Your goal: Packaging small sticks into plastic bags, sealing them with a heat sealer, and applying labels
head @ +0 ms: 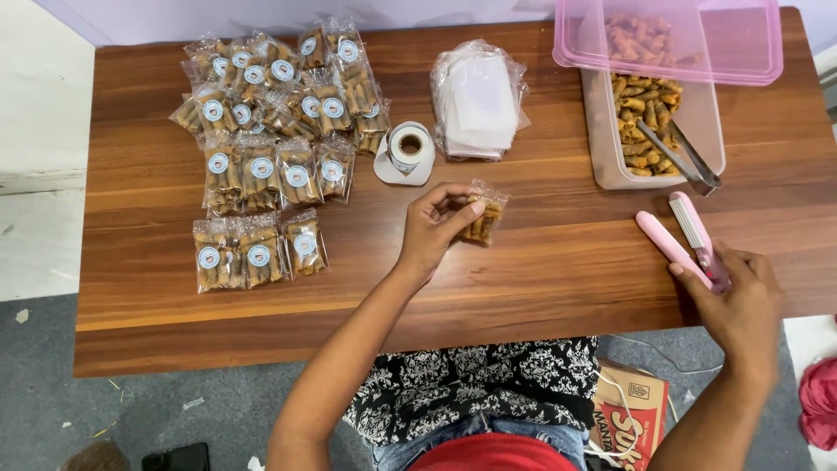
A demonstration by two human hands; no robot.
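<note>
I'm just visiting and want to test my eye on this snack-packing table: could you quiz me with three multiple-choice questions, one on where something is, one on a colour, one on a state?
1. Where do the metal tongs lie?
A. In the clear tub of snacks
B. On the floor
C. On the pile of packets

2. What colour is the hinged sealer at the right hand?
A. Green
B. Pink
C. Black

3. How does the sealer stand?
A. Clamped shut on a bag
B. Open, arms spread apart
C. Lying in the tub

Answers: 1 A, the tongs rest in the tub among the snacks. 2 B, both arms are pink. 3 B, its arms form a V with nothing between them, while the left hand holds the small snack packet away from it.
</note>
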